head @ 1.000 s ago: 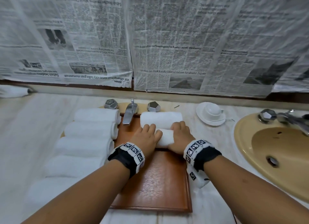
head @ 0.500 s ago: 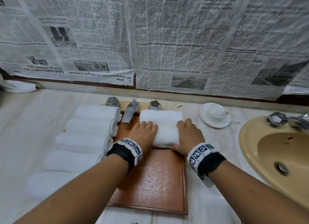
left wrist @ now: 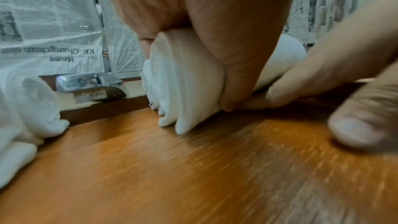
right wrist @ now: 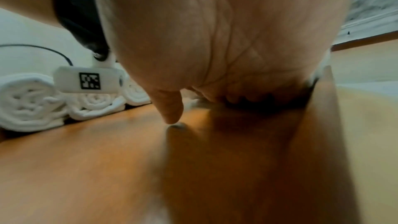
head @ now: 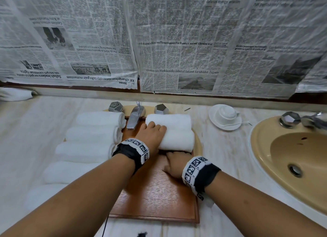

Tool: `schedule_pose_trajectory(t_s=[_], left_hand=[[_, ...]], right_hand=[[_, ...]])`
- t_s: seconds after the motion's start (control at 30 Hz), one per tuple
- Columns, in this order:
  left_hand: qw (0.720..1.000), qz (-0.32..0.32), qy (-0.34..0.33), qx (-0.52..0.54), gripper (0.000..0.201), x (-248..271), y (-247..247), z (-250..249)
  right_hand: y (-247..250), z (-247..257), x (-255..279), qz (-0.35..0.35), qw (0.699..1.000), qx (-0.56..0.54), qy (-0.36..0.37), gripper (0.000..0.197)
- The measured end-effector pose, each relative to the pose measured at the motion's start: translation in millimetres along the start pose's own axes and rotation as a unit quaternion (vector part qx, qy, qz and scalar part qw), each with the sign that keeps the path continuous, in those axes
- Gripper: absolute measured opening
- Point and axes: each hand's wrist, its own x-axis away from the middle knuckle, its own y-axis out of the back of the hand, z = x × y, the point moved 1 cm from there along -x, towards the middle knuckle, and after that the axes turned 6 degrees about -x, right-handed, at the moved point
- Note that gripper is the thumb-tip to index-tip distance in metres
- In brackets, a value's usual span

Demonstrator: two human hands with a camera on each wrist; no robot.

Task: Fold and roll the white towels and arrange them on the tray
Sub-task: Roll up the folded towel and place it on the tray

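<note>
Left hand fingers curled over rolled white towel on brown wooden tray; right hand fingers tucked beneath, hidden.

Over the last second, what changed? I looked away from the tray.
The right hand came off the near rolled towel and slid back to the tray just before it. That towel now lies against the far rolled towel. The left hand stays on its left end; the rolls beside the tray are unmoved.

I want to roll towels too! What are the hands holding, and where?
The left hand grips the near rolled towel at its left end. The right hand touches its near edge with fingers hidden; a grip cannot be told.
</note>
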Motion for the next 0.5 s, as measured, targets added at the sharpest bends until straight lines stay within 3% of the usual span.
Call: schedule_pose_trajectory(t_s=[0.13,0.27,0.4,0.5], left_hand=[[0.999,0.009,0.018,-0.029,0.042,-2,1,-4],[0.999,0.007,0.023,-0.038,0.038,-5,-1,-9],[0.999,-0.005,0.024,-0.036,0.034,-4,-4,-11],[1.000,-0.010,0.007,-0.025,0.032,1,-3,-8]], right_hand=[[18,2,1,0.022,1.000,0.011,0.019,0.052],[39,-6,8,0.050,0.998,-0.002,0.029,0.031],[57,-28,12,0.046,0.996,-0.041,-0.068,0.027],[65,-42,11,0.043,0.975,-0.165,-0.144,0.030]])
